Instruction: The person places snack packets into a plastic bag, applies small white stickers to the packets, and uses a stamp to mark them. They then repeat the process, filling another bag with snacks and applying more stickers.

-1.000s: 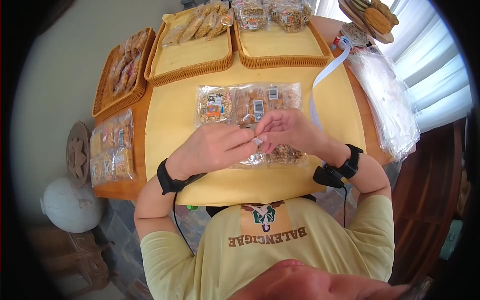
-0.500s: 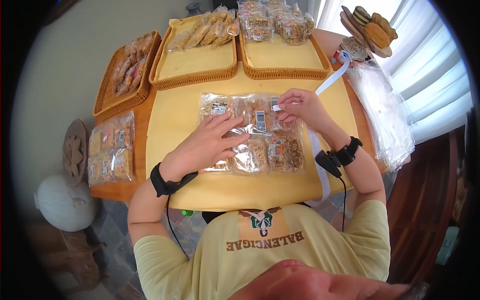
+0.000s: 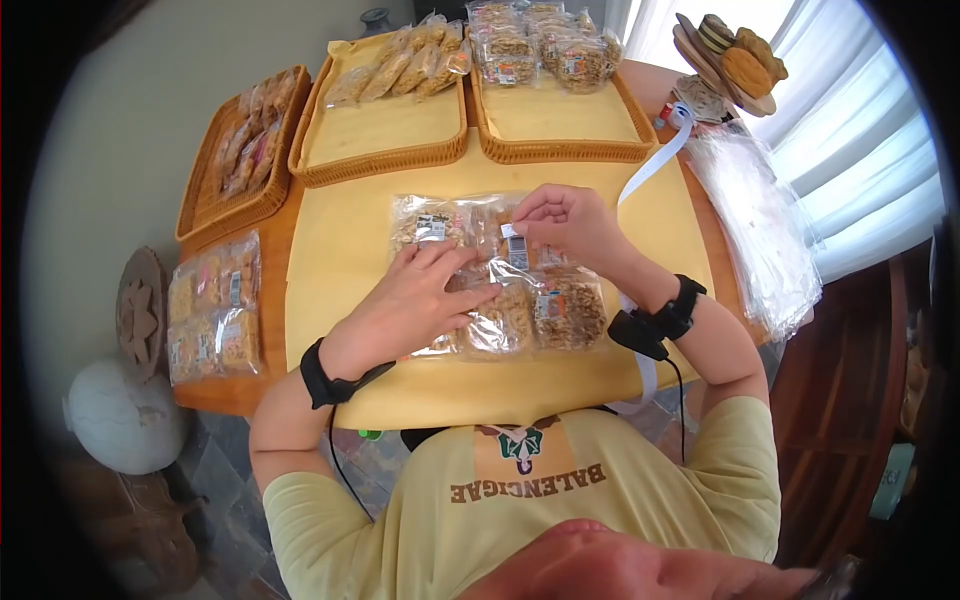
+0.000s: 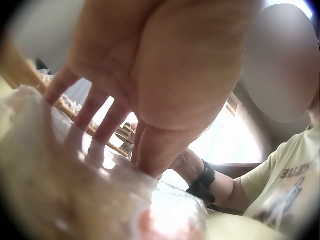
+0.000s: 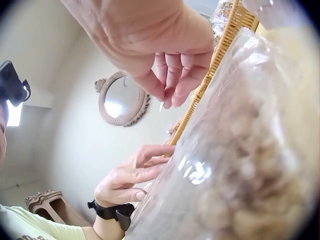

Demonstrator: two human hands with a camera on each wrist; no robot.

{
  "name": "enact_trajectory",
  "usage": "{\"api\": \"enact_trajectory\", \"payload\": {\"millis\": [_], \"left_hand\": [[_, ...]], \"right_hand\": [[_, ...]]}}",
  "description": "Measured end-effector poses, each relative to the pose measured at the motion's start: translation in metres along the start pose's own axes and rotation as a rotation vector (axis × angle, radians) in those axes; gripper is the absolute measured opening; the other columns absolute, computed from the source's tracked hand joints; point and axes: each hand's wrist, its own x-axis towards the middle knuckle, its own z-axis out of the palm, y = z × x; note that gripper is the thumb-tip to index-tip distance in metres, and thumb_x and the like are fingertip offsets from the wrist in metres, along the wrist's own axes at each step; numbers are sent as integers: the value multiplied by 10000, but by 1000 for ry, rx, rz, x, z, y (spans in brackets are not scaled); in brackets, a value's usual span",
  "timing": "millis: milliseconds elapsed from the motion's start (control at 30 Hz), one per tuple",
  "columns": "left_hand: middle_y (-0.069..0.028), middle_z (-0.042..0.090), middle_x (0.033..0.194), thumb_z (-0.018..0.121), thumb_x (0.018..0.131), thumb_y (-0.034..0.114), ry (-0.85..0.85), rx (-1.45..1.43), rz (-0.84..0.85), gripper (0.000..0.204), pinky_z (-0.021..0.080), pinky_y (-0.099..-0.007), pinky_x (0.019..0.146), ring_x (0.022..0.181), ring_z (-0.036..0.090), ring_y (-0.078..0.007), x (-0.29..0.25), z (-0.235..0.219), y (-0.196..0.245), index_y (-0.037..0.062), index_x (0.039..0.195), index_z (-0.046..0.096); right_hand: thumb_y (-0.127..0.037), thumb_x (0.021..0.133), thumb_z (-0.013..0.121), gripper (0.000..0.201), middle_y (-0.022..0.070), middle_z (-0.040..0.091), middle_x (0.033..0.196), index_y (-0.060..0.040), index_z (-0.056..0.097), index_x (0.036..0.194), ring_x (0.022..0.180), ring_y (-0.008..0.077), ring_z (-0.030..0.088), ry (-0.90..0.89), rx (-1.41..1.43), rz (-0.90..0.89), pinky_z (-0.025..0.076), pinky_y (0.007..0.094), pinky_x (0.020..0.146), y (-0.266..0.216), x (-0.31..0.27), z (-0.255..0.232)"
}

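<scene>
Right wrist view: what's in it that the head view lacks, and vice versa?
Right wrist only: the round mirror on the wall and the black device on the person's head.
Head only: the curtain and the white pot.
Both: the right hand pinching a white label, the left hand on the snack packs, and wicker basketwork.

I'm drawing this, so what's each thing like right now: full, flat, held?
Clear plastic snack pack: filled, lying flat.
Small white label: held above the pack.
Bare left grip: spread out, resting on the pack.
Bare right grip: pinching the label.
Brown rectangular wicker baskets: all three partly filled.
Long white strip: stretched out.
Stacked clear plastic bags: lying flat, apparently empty.
</scene>
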Motion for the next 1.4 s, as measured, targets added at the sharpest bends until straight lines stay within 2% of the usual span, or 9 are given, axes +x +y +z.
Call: {"api": "enact_trajectory", "payload": {"millis": [167,333,567,800,1000,1067,1167,1267,1400], "left_hand": [[-125,451,1201,674,682,145,45,-81,-8,466,331,-422,933,1106,417,-282,-2,2,2,159,1133,557],[-120,458,1186,657,706,160,55,-62,-14,449,330,-415,928,1115,412,-268,-5,3,3,149,1139,542],[-120,464,1168,634,735,177,48,-31,-16,410,340,-406,905,1123,406,-264,-3,1,5,127,1131,539],[-123,467,1153,630,738,166,67,-27,-13,421,341,-404,904,1112,410,-268,-3,1,5,121,1144,525],[-142,474,1057,666,687,95,139,-212,-128,626,371,-381,877,988,454,-303,-1,2,4,133,1267,434],[-128,469,950,672,683,90,125,-186,-176,663,383,-362,803,884,454,-292,0,1,4,132,1290,408],[-108,456,884,673,686,94,127,-144,-157,659,377,-351,753,807,436,-278,0,2,0,134,1288,411],[-95,445,812,666,703,126,208,-143,-141,563,376,-354,691,770,435,-264,1,5,-2,118,1229,464],[-93,445,801,662,709,129,163,-120,-155,539,377,-348,694,774,440,-261,2,1,0,122,1216,479]], "right_hand": [[-63,764,657,116,11,622,737,-10,610,855,622,37,554,-7,3,15,426,166,529,6,7,7],[-85,747,666,108,31,636,717,-8,626,812,642,61,578,100,-138,-59,451,198,563,10,3,3],[-58,759,658,103,18,627,729,-4,620,838,672,47,567,25,-91,-45,450,185,603,6,3,10],[-65,744,656,64,8,612,680,-23,629,784,631,48,558,58,-447,-133,450,196,567,1,-1,17],[-66,720,663,79,22,619,666,-44,635,791,571,69,542,94,-520,-188,440,220,524,6,0,18],[-66,719,662,77,27,625,673,-45,637,789,565,73,539,100,-520,-196,439,225,522,5,0,19],[-67,717,661,73,31,628,667,-43,642,783,574,78,553,102,-616,-235,449,228,530,0,0,20],[-68,713,663,71,36,628,656,-38,649,776,583,81,565,71,-572,-184,454,228,536,-3,1,20],[-66,711,669,73,42,630,654,-34,655,775,589,85,574,46,-461,-145,453,227,533,0,4,19]]}}
